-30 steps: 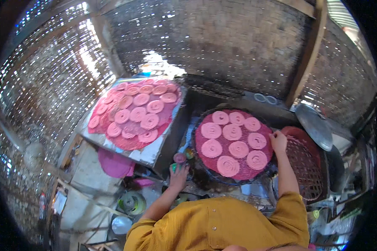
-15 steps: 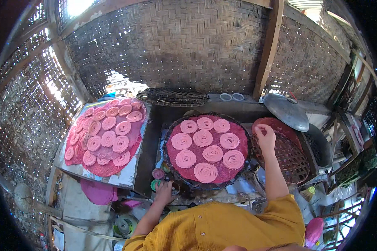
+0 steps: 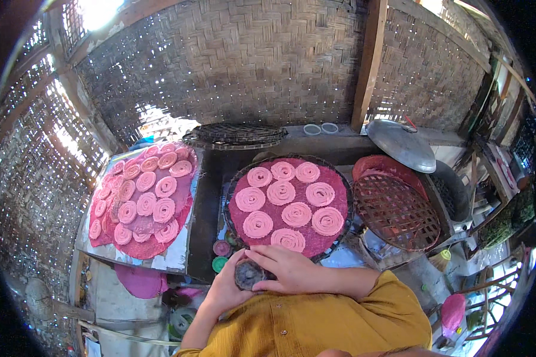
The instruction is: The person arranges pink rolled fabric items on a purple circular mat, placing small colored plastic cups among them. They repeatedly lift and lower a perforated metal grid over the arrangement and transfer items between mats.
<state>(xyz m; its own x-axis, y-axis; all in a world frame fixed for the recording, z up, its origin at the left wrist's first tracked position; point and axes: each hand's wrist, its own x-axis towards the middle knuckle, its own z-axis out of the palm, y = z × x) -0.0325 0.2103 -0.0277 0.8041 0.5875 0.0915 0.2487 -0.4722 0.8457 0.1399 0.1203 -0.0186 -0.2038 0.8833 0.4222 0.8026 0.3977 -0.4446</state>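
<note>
A small round container (image 3: 250,275) with a dark greyish top sits between my two hands, close to my body. My left hand (image 3: 225,287) is closed around its left side. From the right, my right hand (image 3: 292,269) grips it too, fingers bent over its far rim. What the container is made of or holds I cannot make out. Just beyond my hands lies a round tray (image 3: 261,243) lined with dark pink cloth, bearing several pale pink coiled rings (image 3: 296,214). My right fingers partly cover the nearest coil.
To the left, more pink coils (image 3: 146,203) rest on pink cloth over a board. A green-topped jar (image 3: 220,264) and a pinkish jar (image 3: 221,248) stand beside the tray. On the right are a woven basket (image 3: 397,211) and a metal lid (image 3: 401,146). Woven trays (image 3: 235,135) lean behind.
My right hand has come down from above the woven basket to my left hand. The left hand has moved slightly right and nearer, lifting the container from beside the jars. The view has shifted slightly.
</note>
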